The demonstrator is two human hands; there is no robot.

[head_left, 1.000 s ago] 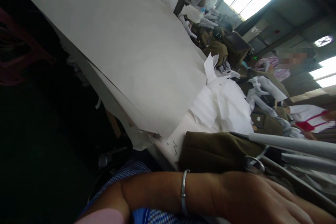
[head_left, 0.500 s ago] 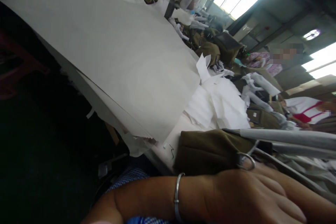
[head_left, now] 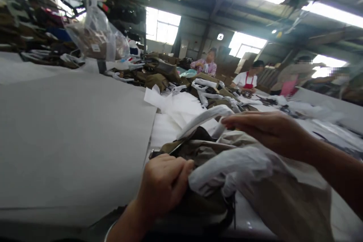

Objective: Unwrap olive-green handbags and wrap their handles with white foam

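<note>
An olive-brown handbag (head_left: pixel 198 204) lies in front of me on the white table, its handles wrapped in white paper. My left hand (head_left: pixel 167 179) is closed on the near-left edge of the bag's opening, knuckles up. On the far side, my right hand (head_left: pixel 263 126) has its fingers long and together, the tips closed on the far wrapped handle (head_left: pixel 208 115); its thumb is hidden. The near wrapped handle (head_left: pixel 229 166) droops across the opening between my hands. Greyish-beige fabric (head_left: pixel 283 193) spreads from the bag to the right, beneath my right forearm.
Large white sheets (head_left: pixel 70 140) cover the table at left. Crumpled white paper (head_left: pixel 176 106) lies beyond the bag. Farther back is a heap of olive bags (head_left: pixel 161 75) with wrapped handles, beside a clear plastic bag (head_left: pixel 98 39). Several people work across the table.
My view has levelled and swung right. My right hand has come into view at the far handle. My left hand now grips the bag's edge, where before it reached along the bag's near side.
</note>
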